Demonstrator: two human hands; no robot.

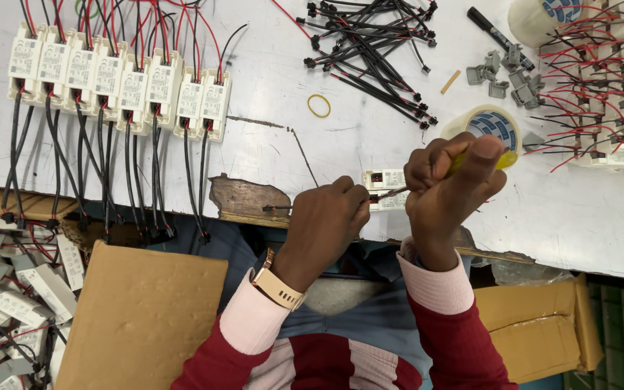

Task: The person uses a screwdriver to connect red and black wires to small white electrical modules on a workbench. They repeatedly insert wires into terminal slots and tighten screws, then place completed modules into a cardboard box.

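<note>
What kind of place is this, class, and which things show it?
Probably a small electronics assembly bench: a row of wired white boxes, a heap of black cables, and the right hand driving a screwdriver into another white box.

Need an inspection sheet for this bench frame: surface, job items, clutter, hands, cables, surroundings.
Surface: white bench top, scratched, chipped at the front edge.
Job's things: small white box at the edge; yellow-handled screwdriver on it.
Clutter: tape roll, rubber band, grey clips, marker.
Grippers: left hand steadies the box; right hand grips the screwdriver.
Cables: black lead pile; wired boxes in a row.
Surroundings: cardboard sheet.
</note>
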